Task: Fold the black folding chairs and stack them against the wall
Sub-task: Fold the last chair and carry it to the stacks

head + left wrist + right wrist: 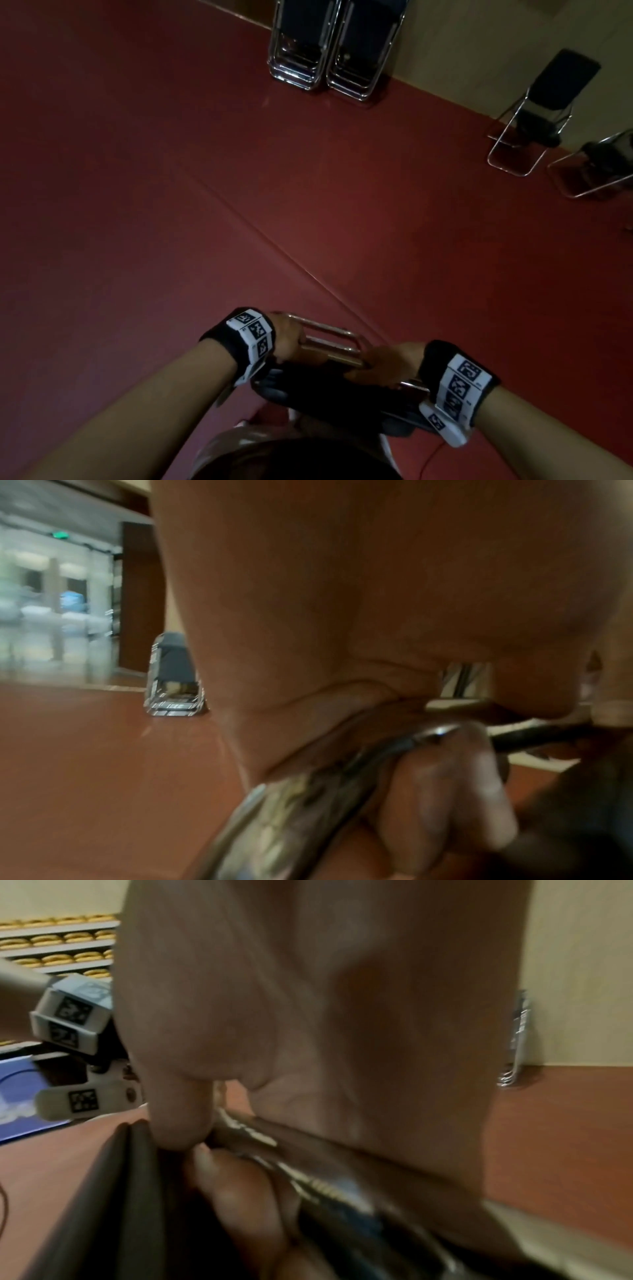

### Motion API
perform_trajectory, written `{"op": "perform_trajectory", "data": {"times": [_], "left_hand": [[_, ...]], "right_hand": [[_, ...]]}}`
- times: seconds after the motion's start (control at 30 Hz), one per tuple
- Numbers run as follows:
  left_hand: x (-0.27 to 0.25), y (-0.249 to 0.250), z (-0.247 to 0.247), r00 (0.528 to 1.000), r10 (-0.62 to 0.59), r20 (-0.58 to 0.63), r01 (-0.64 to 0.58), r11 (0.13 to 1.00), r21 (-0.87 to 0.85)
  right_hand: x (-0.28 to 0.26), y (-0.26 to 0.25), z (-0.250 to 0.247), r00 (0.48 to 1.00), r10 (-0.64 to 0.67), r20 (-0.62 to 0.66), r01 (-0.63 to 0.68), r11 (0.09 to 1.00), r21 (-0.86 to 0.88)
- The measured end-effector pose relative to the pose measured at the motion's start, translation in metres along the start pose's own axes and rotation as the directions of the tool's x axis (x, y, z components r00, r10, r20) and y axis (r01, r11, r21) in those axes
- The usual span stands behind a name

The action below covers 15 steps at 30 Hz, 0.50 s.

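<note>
I carry a folded black chair [329,387] with a chrome frame, held low in front of my body. My left hand [287,339] grips its chrome tube [308,799] on the left side, fingers [455,783] curled round it. My right hand [387,363] grips the frame on the right side; in the right wrist view its thumb [178,1110] and fingers [236,1191] wrap the tube [308,1177] beside the black seat pad [113,1191]. Two stacks of folded chairs [329,48] lean on the far wall.
Red floor [171,188] stretches between me and the cream wall [479,31]. Two unfolded black chairs [541,109] [603,164] stand at the right by the wall. A thin red cable [431,459] lies on the floor near my feet.
</note>
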State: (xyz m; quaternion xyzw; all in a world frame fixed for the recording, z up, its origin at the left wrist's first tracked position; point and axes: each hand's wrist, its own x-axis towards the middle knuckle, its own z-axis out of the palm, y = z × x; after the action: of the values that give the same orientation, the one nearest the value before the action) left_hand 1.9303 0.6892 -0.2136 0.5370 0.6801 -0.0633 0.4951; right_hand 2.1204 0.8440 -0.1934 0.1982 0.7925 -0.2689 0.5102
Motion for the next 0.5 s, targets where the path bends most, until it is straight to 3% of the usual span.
{"op": "perform_trajectory", "data": {"times": [0.2,0.27,0.33,0.37,0.4,0.47,0.5], "left_hand": [[0.041,-0.02,-0.103,0.993,-0.109,0.038,0.108,0.994,0.021],[0.057,-0.035,-0.112,0.981,-0.184,0.059,0.183,0.983,0.01],[0.096,-0.05,-0.17,0.971,-0.218,0.1,0.222,0.975,-0.023],[0.097,-0.05,-0.172,0.965,-0.226,0.132,0.234,0.971,-0.047],[0.118,-0.053,-0.221,0.962,-0.228,0.15,0.242,0.967,-0.08],[0.125,-0.054,-0.26,0.951,-0.25,0.182,0.274,0.954,-0.123],[0.146,-0.056,-0.304,0.947,-0.257,0.191,0.281,0.953,-0.112]], "right_hand": [[0.036,0.011,-0.094,0.999,-0.032,-0.004,0.033,0.999,0.035],[0.049,0.008,-0.108,1.0,-0.018,-0.021,0.018,1.0,0.0],[0.077,0.025,-0.169,0.998,-0.033,-0.054,0.03,0.998,-0.05],[0.075,0.024,-0.173,0.997,-0.033,-0.065,0.03,0.998,-0.056],[0.087,0.04,-0.221,0.996,-0.067,-0.057,0.063,0.996,-0.068],[0.093,0.046,-0.262,0.997,-0.075,-0.033,0.073,0.996,-0.043],[0.107,0.06,-0.304,0.998,-0.063,-0.025,0.062,0.997,-0.037]]}}
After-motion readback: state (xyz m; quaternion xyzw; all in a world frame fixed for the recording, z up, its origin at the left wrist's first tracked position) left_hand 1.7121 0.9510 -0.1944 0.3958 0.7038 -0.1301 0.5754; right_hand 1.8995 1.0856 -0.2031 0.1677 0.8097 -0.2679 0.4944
